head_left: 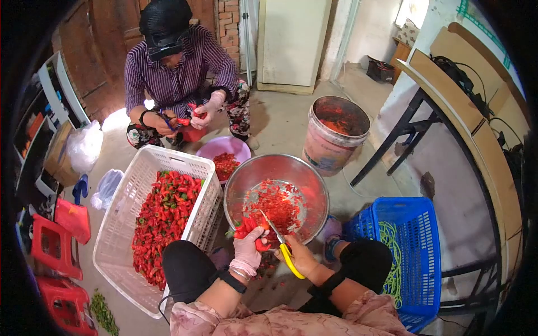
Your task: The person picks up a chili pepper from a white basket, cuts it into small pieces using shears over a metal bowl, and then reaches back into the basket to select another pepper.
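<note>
My left hand (pixel 247 252), in a thin pale glove, is closed around several red peppers (pixel 242 228) at the near rim of a steel bowl (pixel 235 187). Bare and ungloved, my right hand (pixel 300 259) grips yellow-handled scissors (pixel 290 262); their blades point up and left, beside the peppers. Cut red pepper pieces (pixel 274 204) lie in the bowl below. To the left, a white plastic crate (pixel 190 162) holds a heap of whole red peppers (pixel 162 218), a few with green stems.
Across from me a crouching person (pixel 179 78) holds red peppers and scissors above a pink basin (pixel 235 144) of cut pieces. A stained bucket (pixel 322 140) stands beyond the bowl, a blue crate (pixel 414 269) at right, red stools (pixel 53 246) at left, and a table (pixel 471 123) at right.
</note>
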`<state>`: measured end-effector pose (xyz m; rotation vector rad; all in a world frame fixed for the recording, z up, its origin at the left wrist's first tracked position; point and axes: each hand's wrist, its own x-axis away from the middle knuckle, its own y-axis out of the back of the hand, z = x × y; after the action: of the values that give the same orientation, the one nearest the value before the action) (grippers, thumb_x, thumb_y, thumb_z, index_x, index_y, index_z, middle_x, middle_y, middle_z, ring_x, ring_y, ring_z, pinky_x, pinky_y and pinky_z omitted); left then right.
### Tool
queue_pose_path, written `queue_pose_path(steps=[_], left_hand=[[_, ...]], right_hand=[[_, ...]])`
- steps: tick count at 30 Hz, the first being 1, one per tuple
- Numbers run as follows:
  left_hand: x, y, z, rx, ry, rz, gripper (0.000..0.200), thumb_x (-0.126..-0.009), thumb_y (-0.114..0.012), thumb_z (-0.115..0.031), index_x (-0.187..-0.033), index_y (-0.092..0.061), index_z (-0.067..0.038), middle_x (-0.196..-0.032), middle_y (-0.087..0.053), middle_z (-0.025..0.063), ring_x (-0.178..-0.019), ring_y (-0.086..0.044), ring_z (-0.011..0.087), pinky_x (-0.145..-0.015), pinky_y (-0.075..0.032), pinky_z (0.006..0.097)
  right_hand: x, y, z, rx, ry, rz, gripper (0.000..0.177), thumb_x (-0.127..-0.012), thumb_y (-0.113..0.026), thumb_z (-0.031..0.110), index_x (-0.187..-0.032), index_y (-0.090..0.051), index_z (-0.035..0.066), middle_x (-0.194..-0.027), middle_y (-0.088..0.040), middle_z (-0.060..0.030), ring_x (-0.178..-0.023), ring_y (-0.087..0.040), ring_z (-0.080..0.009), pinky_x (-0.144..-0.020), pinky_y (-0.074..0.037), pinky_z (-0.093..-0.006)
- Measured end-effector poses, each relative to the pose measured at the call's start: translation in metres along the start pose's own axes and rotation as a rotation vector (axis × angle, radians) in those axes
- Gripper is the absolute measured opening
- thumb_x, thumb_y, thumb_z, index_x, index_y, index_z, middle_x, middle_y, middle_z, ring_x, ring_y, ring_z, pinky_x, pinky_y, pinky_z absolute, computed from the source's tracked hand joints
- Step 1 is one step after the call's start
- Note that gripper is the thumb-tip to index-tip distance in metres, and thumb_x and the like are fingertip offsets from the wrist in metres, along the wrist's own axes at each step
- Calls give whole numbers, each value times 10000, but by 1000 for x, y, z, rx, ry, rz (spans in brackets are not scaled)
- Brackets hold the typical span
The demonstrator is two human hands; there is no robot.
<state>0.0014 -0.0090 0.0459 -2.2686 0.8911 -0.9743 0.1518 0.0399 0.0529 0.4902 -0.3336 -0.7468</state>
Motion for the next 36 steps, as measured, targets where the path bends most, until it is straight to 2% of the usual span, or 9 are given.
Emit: queue_pose_path(steps=[3, 7, 9, 14, 17, 20, 23, 25, 36], left_hand=[[-1, 3, 11, 13, 19, -23, 210, -745, -574, 61, -940, -548, -13, -820, -611, 87, -653, -607, 189, -454, -468, 236], [-11, 11, 20, 40, 44, -73, 222, -741, -578, 59, -948, -547, -17, -831, -613, 88, -655, -608, 191, -456, -467, 237], [-13, 13, 18, 26, 42, -90, 236, -734, -582, 65, -953, -544, -15, -839, -614, 91, -651, -606, 193, -454, -467, 241], [-16, 19, 19, -35, 2, -30, 254, -731, -584, 64, -970, -539, -9, -839, -616, 92, -646, -605, 192, -455, -467, 243], [-15, 22, 21, -151, 63, 33, 260, -726, -587, 64, -971, -539, -8, -835, -617, 90, -634, -604, 190, -456, -467, 241], [-16, 21, 19, -203, 57, 42, 264, -723, -589, 65, -972, -540, -8, -828, -618, 90, -628, -604, 191, -464, -470, 242], [-19, 23, 20, -120, 52, 35, 264, -725, -589, 62, -974, -543, -12, -820, -618, 88, -635, -605, 191, -472, -472, 244], [-23, 22, 18, -28, 57, -7, 267, -728, -586, 60, -979, -543, -19, -832, -618, 92, -648, -606, 194, -478, -472, 243], [-23, 18, 20, 15, 152, -22, 243, -726, -586, 68, -952, -532, -4, -809, -605, 90, -637, -598, 199, -475, -472, 244]], right_hand=[[0, -3, 0, 4, -140, 53, 484, -773, -597, 410, -1050, -444, 44, -817, -565, -202, -768, -559, -363, -656, -437, -402], [0, -4, -17, 19, -95, 19, 453, -779, -594, 410, -1000, -458, 40, -773, -559, -181, -731, -566, -326, -637, -439, -380], [0, 8, -17, 22, -64, 84, 379, -805, -596, 322, -1030, -459, 50, -767, -549, -141, -693, -548, -214, -636, -438, -330], [2, 15, -23, -26, -94, 127, 429, -802, -591, 361, -1031, -456, 24, -836, -555, -137, -738, -548, -210, -668, -440, -325], [4, 17, -22, 84, -42, 93, 466, -798, -583, 391, -1052, -445, 25, -844, -564, -145, -750, -567, -246, -671, -444, -337], [5, 24, -13, 68, -116, 187, 488, -801, -569, 408, -1075, -429, 29, -871, -567, -156, -796, -571, -272, -687, -444, -341], [7, 24, -14, 108, -110, 205, 481, -805, -566, 401, -1076, -429, 28, -868, -562, -157, -800, -564, -252, -693, -440, -330], [6, 20, -22, -158, -62, 195, 486, -800, -570, 413, -1062, -443, 23, -856, -559, -156, -793, -557, -243, -702, -438, -328], [10, 21, -5, 1, -153, 188, 469, -790, -605, 371, -1064, -474, 13, -868, -562, -160, -789, -557, -227, -711, -441, -317]])
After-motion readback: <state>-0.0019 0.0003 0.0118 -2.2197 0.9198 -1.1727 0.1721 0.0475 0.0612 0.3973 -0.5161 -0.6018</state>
